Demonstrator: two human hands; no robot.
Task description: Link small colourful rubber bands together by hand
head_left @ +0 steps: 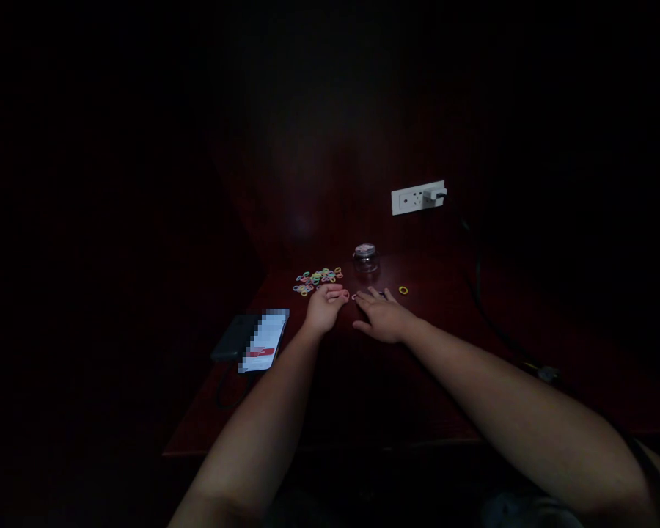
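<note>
Left hand (322, 312): grip closed to a pinch, fingers curled, a pink band (347, 295) held at the fingertips. Right hand (388, 319): grip open, palm down and fingers spread over the desk (357, 389), fingertips beside a small pale-pink band (354, 297). A cluster of coloured bands (317, 276) lies just beyond the left hand; behind the hands stands a lidded clear jar (366, 262), its contents too dark to tell.

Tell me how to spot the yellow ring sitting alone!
On the dark red table, find the right hand, below the white wall socket. The yellow ring lies just beyond its fingertips, rightward. Unlike the colourful rings clustered near the left hand, it sits apart.
</note>
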